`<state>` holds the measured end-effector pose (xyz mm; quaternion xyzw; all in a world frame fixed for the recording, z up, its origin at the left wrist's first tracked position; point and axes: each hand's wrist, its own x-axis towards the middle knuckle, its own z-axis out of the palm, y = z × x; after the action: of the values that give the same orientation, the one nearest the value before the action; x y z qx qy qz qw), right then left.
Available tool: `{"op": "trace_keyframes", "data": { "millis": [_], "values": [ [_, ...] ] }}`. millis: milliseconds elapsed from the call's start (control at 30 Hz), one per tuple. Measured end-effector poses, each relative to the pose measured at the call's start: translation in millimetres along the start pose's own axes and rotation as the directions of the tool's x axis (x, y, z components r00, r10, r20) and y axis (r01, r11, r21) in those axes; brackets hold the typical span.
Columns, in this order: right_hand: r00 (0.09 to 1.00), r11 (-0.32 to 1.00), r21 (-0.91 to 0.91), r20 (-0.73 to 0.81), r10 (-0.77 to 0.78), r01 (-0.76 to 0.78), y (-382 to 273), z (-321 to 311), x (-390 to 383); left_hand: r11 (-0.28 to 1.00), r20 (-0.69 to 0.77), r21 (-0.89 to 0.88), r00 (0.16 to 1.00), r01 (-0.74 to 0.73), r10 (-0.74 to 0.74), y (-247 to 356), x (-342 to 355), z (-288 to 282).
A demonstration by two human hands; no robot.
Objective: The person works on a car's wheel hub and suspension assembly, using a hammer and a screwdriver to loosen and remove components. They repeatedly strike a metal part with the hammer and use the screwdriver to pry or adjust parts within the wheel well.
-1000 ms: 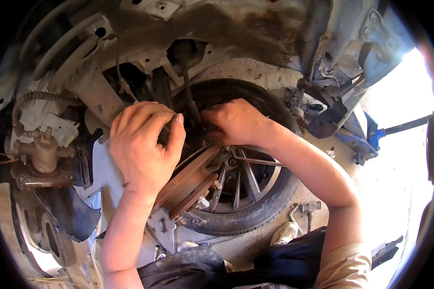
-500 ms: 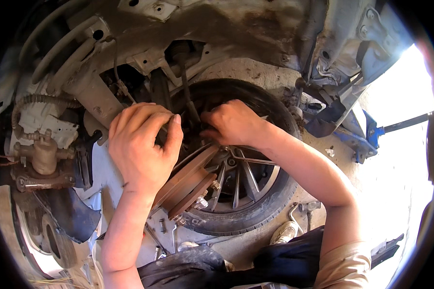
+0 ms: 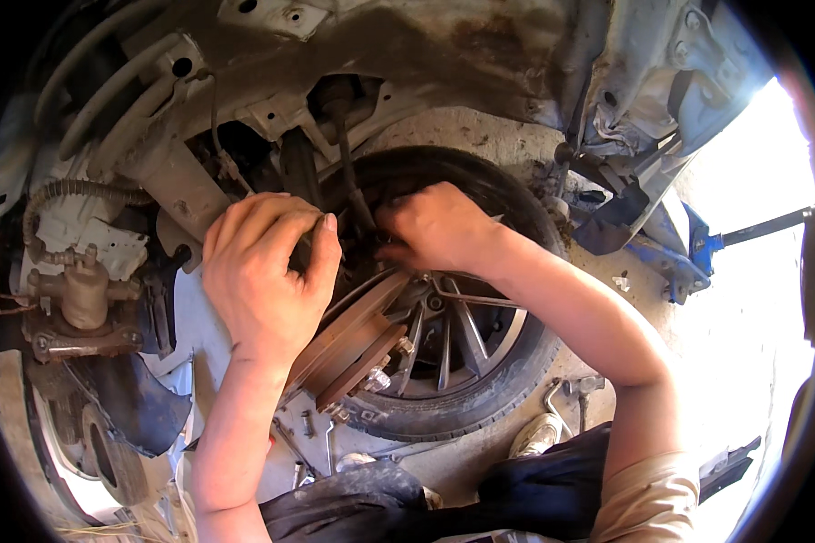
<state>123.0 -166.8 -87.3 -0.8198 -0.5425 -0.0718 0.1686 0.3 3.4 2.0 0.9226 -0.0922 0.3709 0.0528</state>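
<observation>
My left hand [image 3: 267, 271] is curled over the suspension parts behind the rusty brake disc [image 3: 349, 348]. Its fingers are bent and its thumb stands close to them; whatever lies under the fingers is hidden. On the far side of the disc my right hand [image 3: 444, 226] is closed, knuckles up. Its fingertips point into the dark space beside the thin steering rod [image 3: 351, 176], and what they grip does not show. Wheel studs [image 3: 376, 378] stick out from the disc's hub on the near side.
A wheel with its tyre [image 3: 480, 407] lies flat beneath the disc. Several tools, including a bent metal bar [image 3: 554, 403], lie on the ground near my shoes. A blue jack [image 3: 688, 253] stands at the right. Overhead is the dirty wheel arch [image 3: 480, 63]; a brake fluid reservoir-like metal part [image 3: 84, 290] sits left.
My right hand has shifted slightly, its fingers turning a little beside the rod. My left hand stays almost in place.
</observation>
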Motion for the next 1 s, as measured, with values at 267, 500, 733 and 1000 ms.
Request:
{"op": "trace_keyframes", "data": {
  "millis": [267,500,733,1000],
  "values": [
    [1.0,0.998,0.063,0.004,0.031,-0.031,1,6,-1,1.0,-0.017,0.008,1.0,-0.002,0.002,1,1,1],
    [0.998,0.992,0.129,-0.056,0.001,0.006,2,10,-3,1.0,0.012,-0.01,1.0,0.014,-0.014,2,1,-2],
    [0.993,0.992,0.125,-0.12,0.023,-0.008,3,14,-2,1.0,-0.019,0.011,1.0,-0.003,0.004,-2,1,0],
    [0.986,0.994,0.098,-0.153,0.069,-0.055,2,-37,-81,0.996,0.033,-0.077,0.999,-0.037,0.04,1,-3,3]
  ]
}}
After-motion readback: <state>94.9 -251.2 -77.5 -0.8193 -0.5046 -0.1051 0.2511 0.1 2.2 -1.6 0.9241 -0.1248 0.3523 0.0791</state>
